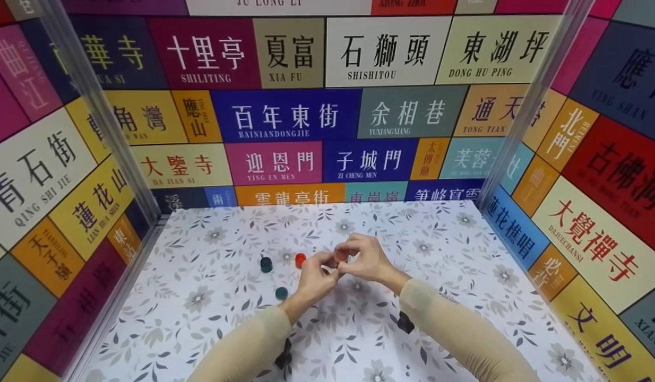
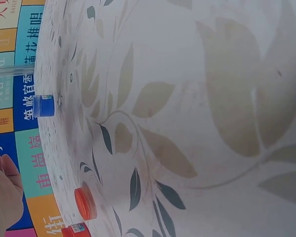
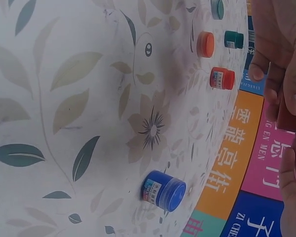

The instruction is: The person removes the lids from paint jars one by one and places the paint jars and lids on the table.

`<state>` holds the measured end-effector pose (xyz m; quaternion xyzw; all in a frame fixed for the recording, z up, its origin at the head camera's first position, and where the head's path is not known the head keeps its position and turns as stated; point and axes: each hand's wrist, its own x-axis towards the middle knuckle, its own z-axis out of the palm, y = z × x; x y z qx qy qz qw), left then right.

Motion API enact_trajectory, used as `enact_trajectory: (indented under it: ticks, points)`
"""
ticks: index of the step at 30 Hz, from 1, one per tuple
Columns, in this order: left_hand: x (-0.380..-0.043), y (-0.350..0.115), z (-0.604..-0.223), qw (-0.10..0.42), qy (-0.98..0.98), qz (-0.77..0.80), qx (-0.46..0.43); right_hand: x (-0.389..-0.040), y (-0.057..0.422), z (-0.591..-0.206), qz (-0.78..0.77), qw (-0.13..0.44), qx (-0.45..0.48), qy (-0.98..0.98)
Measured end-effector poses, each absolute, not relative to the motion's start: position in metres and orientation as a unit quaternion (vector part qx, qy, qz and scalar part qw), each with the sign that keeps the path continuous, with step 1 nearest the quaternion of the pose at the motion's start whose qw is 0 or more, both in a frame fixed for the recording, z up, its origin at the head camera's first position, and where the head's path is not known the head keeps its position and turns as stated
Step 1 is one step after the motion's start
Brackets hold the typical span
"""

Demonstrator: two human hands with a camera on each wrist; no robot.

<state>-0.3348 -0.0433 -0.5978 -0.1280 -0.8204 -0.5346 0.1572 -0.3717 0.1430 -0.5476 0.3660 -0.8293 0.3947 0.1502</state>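
Observation:
A small reddish-brown paint jar (image 1: pixel 341 257) is held up between both hands over the middle of the table. My left hand (image 1: pixel 318 275) grips it, the thumb lying along its side in the right wrist view. From the other side my right hand (image 1: pixel 367 258) pinches it with thumb and fingertips. The fingers cover much of the jar (image 3: pixel 290 116). Left of the hands stand a red jar (image 1: pixel 300 260) and a dark green jar (image 1: pixel 266 264), and nearer me lies a green lid (image 1: pixel 281 293). An orange lid (image 3: pixel 205 44) shows in the right wrist view.
A blue jar (image 3: pixel 164 190) stands on the table in both wrist views; the hands hide it in the head view. The flower-patterned tabletop (image 1: pixel 200 334) is enclosed at the back and sides by panels (image 1: pixel 285 114) with coloured lettering.

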Motion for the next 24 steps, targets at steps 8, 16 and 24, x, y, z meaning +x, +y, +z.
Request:
enact_trajectory:
  ticks: [8,16,24]
  points:
    - [-0.3316,-0.0418,-0.5981,0.141,-0.823,-0.536,-0.123,-0.3746,0.1417,-0.5445,0.397,0.155,0.368,-0.827]
    - [-0.3293,-0.042,-0.5988,0.14,-0.825,-0.535,-0.119,-0.3774,0.1425,-0.541,0.408,0.144,0.361,-0.826]
    - [-0.3318,-0.0423,-0.6075,0.141,-0.835,-0.518,-0.117,-0.379,0.1438,-0.5384,0.404,0.126,0.337,-0.841]
